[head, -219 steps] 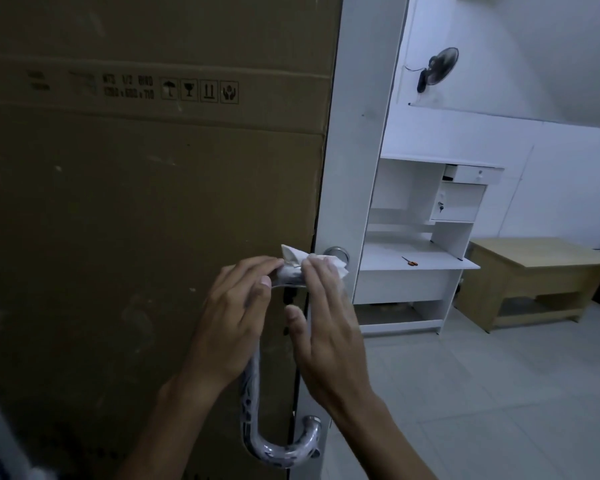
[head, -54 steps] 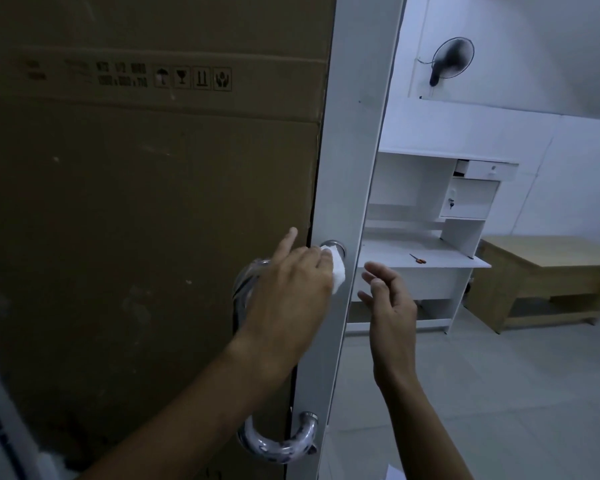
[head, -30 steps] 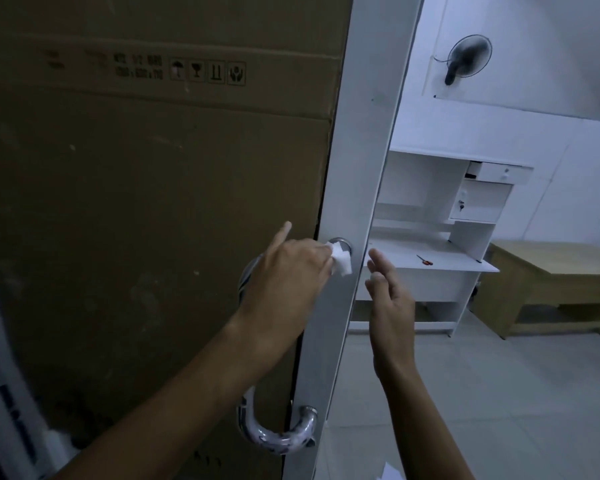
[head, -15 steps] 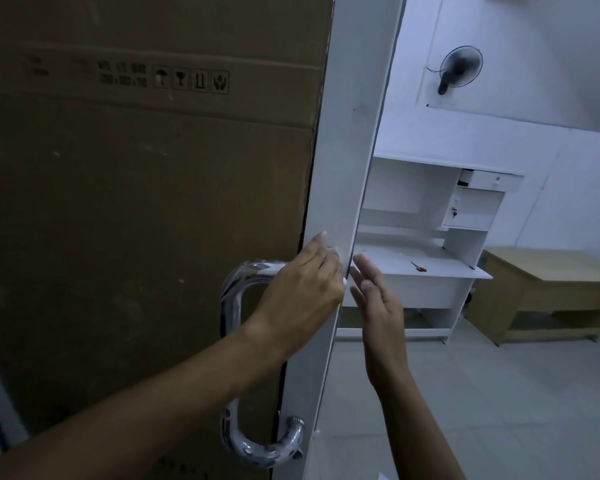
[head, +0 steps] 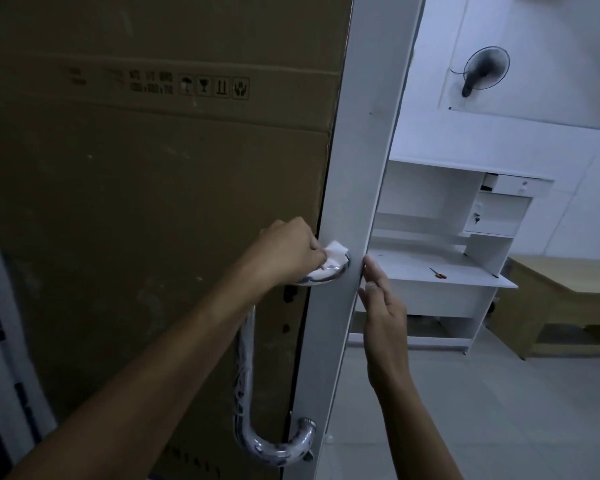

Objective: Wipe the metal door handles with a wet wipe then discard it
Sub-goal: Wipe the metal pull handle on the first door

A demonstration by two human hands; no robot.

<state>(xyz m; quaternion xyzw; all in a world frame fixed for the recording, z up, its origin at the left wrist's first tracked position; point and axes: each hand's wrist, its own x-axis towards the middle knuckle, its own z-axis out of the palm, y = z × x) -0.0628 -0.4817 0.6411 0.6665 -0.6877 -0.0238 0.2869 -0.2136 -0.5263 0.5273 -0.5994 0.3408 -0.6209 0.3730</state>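
White walls and a pale floor sit behind the door (head: 354,188), with a white desk (head: 440,275), a wood table (head: 568,289) and a fan (head: 485,72) up on the wall. A big brown box (head: 136,202) fills the door panel on your left. You are in the middle of the job, I think. Your left hand (head: 288,252) is curled round the wipe (head: 335,254) and presses it on the top end of the handle (head: 243,375), right where the shiny bar meets the white door. So the wipe is in your fingers, between them and the metal, with a white corner poking out past them. Your right hand (head: 383,317) holds nothing. Its fingers are straight and its fingertips touch the door's edge just beside the wipe, as if to keep the door from swinging. The long part of the handle goes down under your left arm and curls back to the door at the bottom. I cannot tell from here if that lower part is clean yet; it looks shiny with dark patches, which may just be reflections. What looks left to do: rub the rest of the bar if it needs it, do any other handle, which I cannot see, and then throw the wipe away. No bin shows anywhere.
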